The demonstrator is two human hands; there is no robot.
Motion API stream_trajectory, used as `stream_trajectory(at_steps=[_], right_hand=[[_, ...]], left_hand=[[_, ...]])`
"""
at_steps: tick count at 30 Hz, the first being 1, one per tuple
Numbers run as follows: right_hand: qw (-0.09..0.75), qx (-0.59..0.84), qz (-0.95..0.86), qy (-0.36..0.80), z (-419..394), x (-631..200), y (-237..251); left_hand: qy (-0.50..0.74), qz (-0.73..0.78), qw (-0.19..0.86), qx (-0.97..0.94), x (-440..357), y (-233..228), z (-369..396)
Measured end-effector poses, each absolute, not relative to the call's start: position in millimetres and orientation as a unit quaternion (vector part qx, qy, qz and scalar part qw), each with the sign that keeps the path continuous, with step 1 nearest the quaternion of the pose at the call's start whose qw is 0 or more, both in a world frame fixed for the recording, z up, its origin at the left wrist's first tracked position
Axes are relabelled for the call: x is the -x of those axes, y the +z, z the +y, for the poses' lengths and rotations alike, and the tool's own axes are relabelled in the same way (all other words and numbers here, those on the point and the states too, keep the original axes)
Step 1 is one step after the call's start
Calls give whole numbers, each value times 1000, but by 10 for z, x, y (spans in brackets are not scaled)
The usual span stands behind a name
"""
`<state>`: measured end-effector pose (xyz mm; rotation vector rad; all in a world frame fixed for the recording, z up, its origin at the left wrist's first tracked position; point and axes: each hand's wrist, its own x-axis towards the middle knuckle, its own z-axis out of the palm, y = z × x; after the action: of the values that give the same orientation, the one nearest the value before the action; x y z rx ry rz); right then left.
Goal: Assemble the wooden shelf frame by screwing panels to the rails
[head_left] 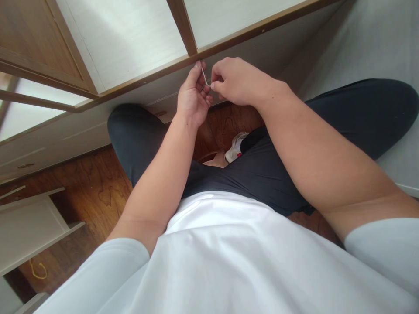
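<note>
The person sits on the wood floor (98, 192) with legs crossed. Both hands are up in front, close to the brown edge of a cabinet (147, 78).

The left hand (193, 98) and the right hand (235, 80) are almost touching. Between them is a thin pale strip (204, 77). It may be a band or a small tie, but it is too small to tell. The left thumb and first finger pinch its top end, right by the cabinet edge. The right fingertips pinch its lower end. Both grips are tight and small, with only the tips holding. So the strip sits at the very front of each hand, not deep in the palm. It stands almost straight up, leaning a little.

What could go wrong? The strip is very thin, and only the fingertips hold it. I think it could slip out if one hand pulls too hard. It could then fall onto the lap or the floor, where it would be hard to find. If it is stretchy, it might snap back and sting a finger. The left knuckles are also very near the cabinet edge, so a quick move could bump them.

A yellow loop (38, 269) lies on the floor, well apart, by a white shelf (29, 222).
</note>
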<state>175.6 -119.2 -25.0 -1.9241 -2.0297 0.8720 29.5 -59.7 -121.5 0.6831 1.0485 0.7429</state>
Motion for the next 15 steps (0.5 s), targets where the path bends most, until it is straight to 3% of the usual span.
stream_trajectory(at_steps=[15], right_hand=[[115, 654, -685, 299, -1153, -1812, -210]], left_hand=[[343, 492, 737, -312, -303, -1224, -619]])
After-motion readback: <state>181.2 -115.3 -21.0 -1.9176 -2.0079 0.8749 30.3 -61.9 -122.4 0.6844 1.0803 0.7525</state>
